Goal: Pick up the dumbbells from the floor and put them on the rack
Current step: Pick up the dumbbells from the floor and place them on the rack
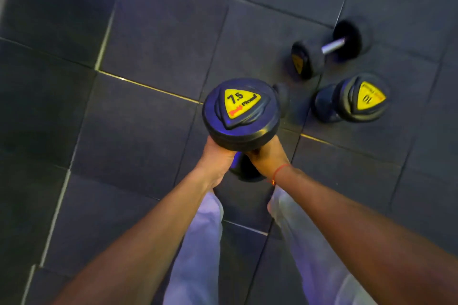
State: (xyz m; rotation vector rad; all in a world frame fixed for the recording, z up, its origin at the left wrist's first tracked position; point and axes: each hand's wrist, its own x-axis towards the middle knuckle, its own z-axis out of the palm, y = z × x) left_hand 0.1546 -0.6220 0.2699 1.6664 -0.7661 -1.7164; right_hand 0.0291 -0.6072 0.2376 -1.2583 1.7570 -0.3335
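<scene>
Dumbbell (241, 112) marked 7.5 held upright, left hand (218, 156) and right hand (266, 156) both gripping its handle; two more dumbbells (352, 98) lie on the floor (148, 32).

"7.5", "Fitness" on held dumbbell (241, 111)

A black 7.5 dumbbell (241, 112) with a yellow label stands on end, held off the floor. Two more dumbbells (326, 49) (352, 97) lie far right.
</scene>
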